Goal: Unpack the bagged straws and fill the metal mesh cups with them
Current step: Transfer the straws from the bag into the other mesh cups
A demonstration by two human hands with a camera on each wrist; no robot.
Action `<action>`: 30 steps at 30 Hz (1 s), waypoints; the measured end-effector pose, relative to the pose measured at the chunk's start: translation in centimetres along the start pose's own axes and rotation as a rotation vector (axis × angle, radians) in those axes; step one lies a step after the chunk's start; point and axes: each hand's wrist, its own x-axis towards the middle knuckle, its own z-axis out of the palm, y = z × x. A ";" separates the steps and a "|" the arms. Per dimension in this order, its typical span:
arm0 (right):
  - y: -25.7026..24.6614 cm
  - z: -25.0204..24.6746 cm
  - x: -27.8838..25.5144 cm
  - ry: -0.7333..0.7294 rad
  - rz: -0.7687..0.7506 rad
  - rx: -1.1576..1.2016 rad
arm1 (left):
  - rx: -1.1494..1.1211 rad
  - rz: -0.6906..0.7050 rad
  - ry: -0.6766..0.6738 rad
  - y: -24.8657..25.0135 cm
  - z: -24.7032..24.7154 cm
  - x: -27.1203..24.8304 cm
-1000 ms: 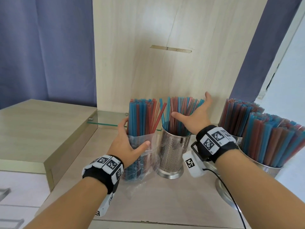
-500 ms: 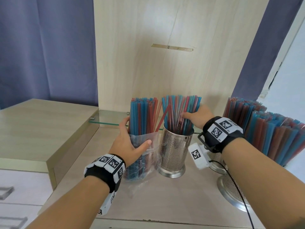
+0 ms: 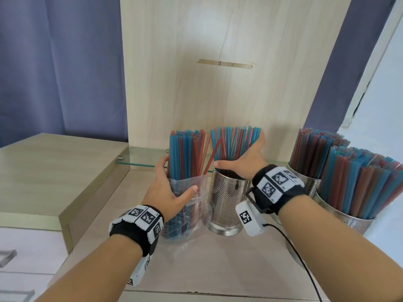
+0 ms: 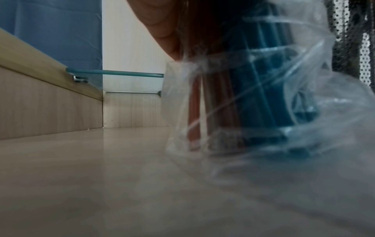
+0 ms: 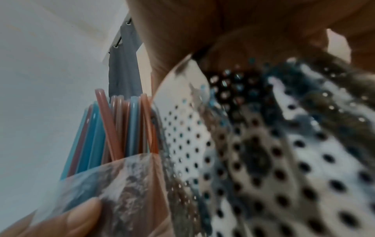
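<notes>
A clear plastic bag (image 3: 193,207) of blue and red straws (image 3: 187,152) stands upright on the wooden counter. My left hand (image 3: 169,188) grips it around the middle, thumb in front; the wrist views show the bag (image 4: 263,96) and its straws (image 5: 121,128). Just right of it stands a perforated metal cup (image 3: 226,203) partly filled with straws (image 3: 234,142). My right hand (image 3: 242,158) cups that bundle above the rim, thumb in front, straight fingers behind. One red straw (image 3: 212,156) leans left toward the bag. The cup's wall (image 5: 263,144) fills the right wrist view.
Two more metal cups (image 3: 305,182) (image 3: 340,212) packed with straws stand at the right. A raised wooden cabinet top (image 3: 54,171) and a glass shelf (image 3: 144,159) lie to the left, a wood panel (image 3: 218,88) behind. A black cable (image 3: 294,249) trails from my right wrist.
My right hand dipped behind the cup's straws, then came back with its thumb in front of them. The straws now stand closer together. My left hand kept hold of the bag.
</notes>
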 end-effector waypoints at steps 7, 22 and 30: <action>-0.7 -0.7 2.1 -0.007 0.071 -0.030 | 0.004 -0.009 -0.004 0.4 -0.1 -0.2; 0.0 -4.1 -0.9 -0.191 0.127 0.043 | 0.008 -0.036 -0.013 1.0 -0.1 -0.4; 4.6 -2.5 -4.2 -0.218 -0.076 -0.065 | 0.018 -0.034 -0.005 1.0 0.0 -0.4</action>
